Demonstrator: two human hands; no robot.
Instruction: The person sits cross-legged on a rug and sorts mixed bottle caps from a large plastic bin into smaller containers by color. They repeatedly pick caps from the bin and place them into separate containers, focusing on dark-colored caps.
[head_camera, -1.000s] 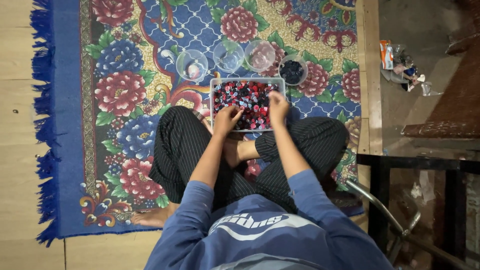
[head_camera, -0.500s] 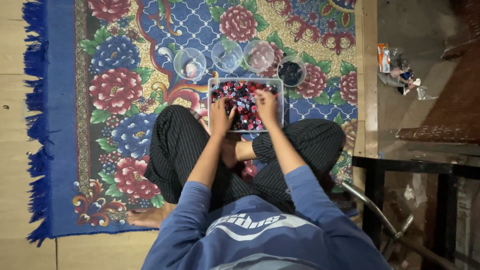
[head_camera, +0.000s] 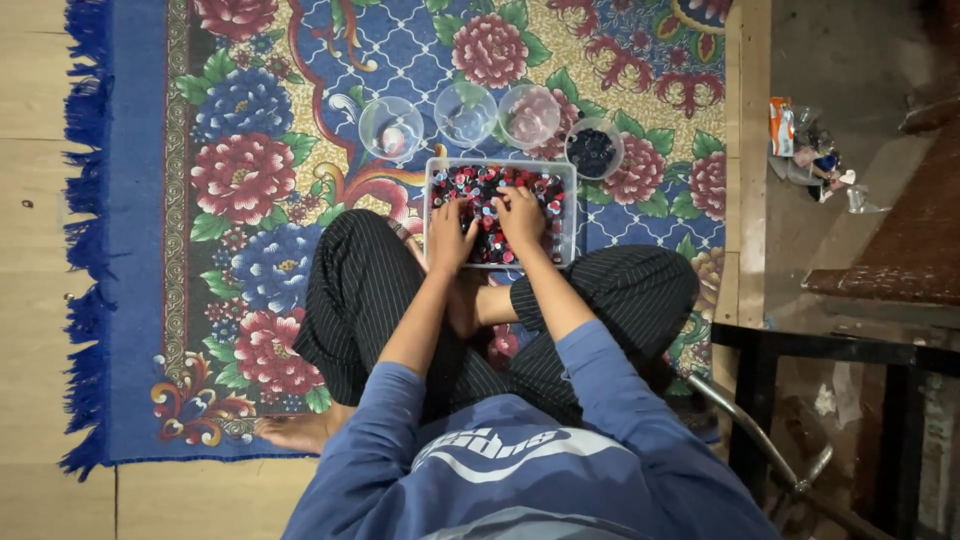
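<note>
A clear rectangular tray (head_camera: 570, 215) holds many small red, dark blue and white pieces. Both my hands rest inside it, side by side. My left hand (head_camera: 449, 233) lies on the pieces at the tray's left half, fingers bent down into them. My right hand (head_camera: 521, 217) lies on the pieces in the middle, fingers curled. Whether either hand grips a piece is hidden. Beyond the tray stand several clear round bowls: one with a few pale pieces (head_camera: 390, 130), an almost bare one (head_camera: 465, 113), one with reddish pieces (head_camera: 529, 116), and a small one with dark blue pieces (head_camera: 593, 151).
I sit cross-legged in dark striped trousers on a blue floral rug (head_camera: 240, 180) over a wooden floor (head_camera: 30, 200). A black metal table frame (head_camera: 850, 350) stands at the right, with small packets and clutter (head_camera: 805, 150) on the floor beyond it.
My hands have moved closer together inside the tray, the right one sliding left from the tray's right part to its middle. The view has shifted slightly.
</note>
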